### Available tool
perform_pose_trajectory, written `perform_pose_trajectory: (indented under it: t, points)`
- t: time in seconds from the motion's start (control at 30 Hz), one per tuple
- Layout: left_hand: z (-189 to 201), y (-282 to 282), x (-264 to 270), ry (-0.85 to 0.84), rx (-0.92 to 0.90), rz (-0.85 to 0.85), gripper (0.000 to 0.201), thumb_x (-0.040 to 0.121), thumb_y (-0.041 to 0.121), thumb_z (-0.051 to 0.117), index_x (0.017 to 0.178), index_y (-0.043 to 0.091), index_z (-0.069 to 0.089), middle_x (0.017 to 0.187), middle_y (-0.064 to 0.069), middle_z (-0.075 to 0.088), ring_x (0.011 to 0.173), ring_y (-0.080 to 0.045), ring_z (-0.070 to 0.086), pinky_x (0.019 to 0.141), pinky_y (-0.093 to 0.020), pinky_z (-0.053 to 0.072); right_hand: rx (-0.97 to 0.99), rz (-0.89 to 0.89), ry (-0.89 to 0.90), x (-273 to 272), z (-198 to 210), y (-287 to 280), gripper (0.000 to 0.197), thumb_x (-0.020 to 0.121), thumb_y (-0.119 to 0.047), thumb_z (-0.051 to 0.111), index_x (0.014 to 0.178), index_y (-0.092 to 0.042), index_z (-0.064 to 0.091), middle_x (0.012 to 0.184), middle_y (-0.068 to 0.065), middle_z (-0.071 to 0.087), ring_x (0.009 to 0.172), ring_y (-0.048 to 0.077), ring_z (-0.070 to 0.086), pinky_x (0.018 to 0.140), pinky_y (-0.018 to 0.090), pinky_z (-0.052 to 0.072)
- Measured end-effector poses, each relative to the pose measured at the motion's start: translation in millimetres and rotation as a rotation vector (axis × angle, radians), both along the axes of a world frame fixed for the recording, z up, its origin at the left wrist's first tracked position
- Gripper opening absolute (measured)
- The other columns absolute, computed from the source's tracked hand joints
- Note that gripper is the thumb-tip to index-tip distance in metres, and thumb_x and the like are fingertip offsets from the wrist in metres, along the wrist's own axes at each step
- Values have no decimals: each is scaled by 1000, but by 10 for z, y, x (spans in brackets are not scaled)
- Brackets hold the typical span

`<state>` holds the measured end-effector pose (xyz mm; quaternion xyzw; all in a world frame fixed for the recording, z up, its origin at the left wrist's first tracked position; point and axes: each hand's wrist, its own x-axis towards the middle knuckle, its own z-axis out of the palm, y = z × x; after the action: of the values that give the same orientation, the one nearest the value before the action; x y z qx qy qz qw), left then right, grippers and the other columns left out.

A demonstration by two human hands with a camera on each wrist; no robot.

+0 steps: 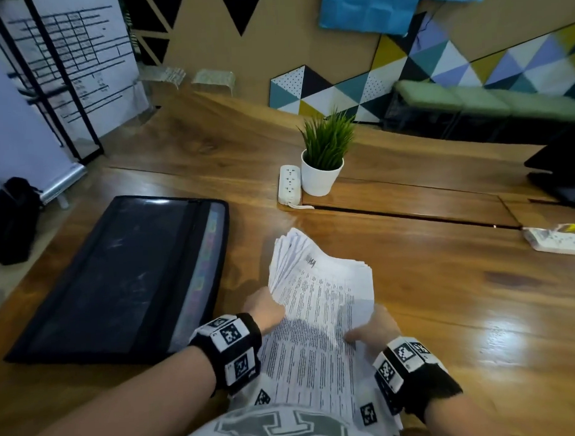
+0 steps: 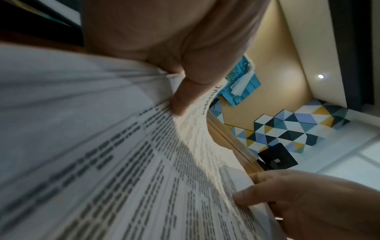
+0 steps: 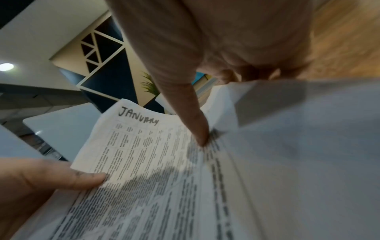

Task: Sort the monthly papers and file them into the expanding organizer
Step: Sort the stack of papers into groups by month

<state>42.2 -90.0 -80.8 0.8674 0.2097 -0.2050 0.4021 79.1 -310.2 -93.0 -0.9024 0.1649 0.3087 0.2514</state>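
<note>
both hands (image 1: 265, 308) (image 1: 376, 325) pinch the paper stack (image 1: 318, 301), its long axis pointing away toward the plant (image 1: 326, 144).

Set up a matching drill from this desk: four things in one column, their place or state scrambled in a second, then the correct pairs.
Things
1. stack of papers
2. expanding organizer
3. potted plant
4. top sheet

Place or state
A. lies closed and flat on the table, left of the papers
B. marked JANUARY by hand
C. stands beside a white power strip
D. held off the table by the left hand and right hand

Pairs: 1-D, 2-A, 3-C, 4-B
</note>
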Motion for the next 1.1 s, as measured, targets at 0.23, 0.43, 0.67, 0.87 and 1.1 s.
perform_pose_trajectory:
  t: [0.23,0.43,0.67,0.87,1.1]
  points:
    - [539,282,69,-309,-546,167,44,80,15,69,122,12,56,117,-5,65,107,-23,63,97,-43,48,505,-211,-217,116,345,-254,111,58,-37,85,144,-11,20,136,13,46,118,29,48,98,42,40]
    - [1333,433,336,-583,-609,161,37,89,0,58,123,9,48,121,-10,62,108,-25,62,96,-44,50,1081,-114,-176,284,1105,-62,68,55,-24,86,116,-6,61,110,11,68,104,29,64,92,47,48]
    - [1645,338,376,-991,-666,289,41,90,9,60,129,14,48,120,-2,64,110,-17,62,90,-35,53,1082,-88,-727,324,1561,432,16,82,-12,67,93,-24,67,97,0,72,94,22,66,82,40,51]
    - [1224,374,277,-940,-698,378,33,79,-4,69,106,-1,51,105,-16,64,93,-24,65,80,-33,57,1077,-155,-764,212,1342,511,24,75,-5,72,91,-20,65,88,-9,71,86,9,68,74,28,54]
    - [1322,273,305,-985,-679,448,6,86,17,67,91,17,64,92,-4,72,90,-25,68,80,-40,55,1126,-175,-842,235,1560,591,26,79,-4,68,97,-23,62,87,-13,71,84,1,66,78,29,53]
